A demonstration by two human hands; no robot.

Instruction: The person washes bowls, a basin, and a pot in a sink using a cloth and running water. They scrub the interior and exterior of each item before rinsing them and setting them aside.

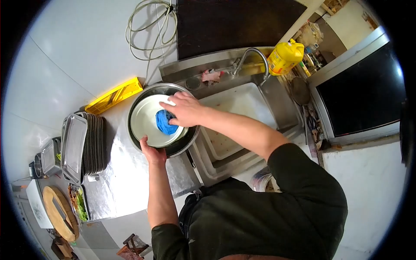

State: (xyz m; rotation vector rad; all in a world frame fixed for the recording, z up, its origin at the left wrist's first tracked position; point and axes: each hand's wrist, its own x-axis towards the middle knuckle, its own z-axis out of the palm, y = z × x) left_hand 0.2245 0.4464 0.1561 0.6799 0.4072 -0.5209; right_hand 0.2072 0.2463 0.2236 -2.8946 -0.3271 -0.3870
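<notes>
A white bowl (141, 117) rests tilted inside a large metal basin (175, 149). My left hand (153, 152) grips the bowl's near rim, thumb on the inside edge and the other fingers hidden beneath. Inside the bowl lies a crumpled blue cloth (163, 122). My right hand (187, 110) reaches over the bowl's far right side, its thumb pressed on the cloth and its forefinger stretched over the bowl's inner wall. Part of the cloth is covered by that hand.
Right of the basin is a metal sink with a white tub (242, 99), under a curved faucet (255, 51). A yellow jug (286, 56) stands behind. Left are stacked metal trays (76, 143), a yellow holder (115, 95) and a round cutting board (58, 212) with a cleaver.
</notes>
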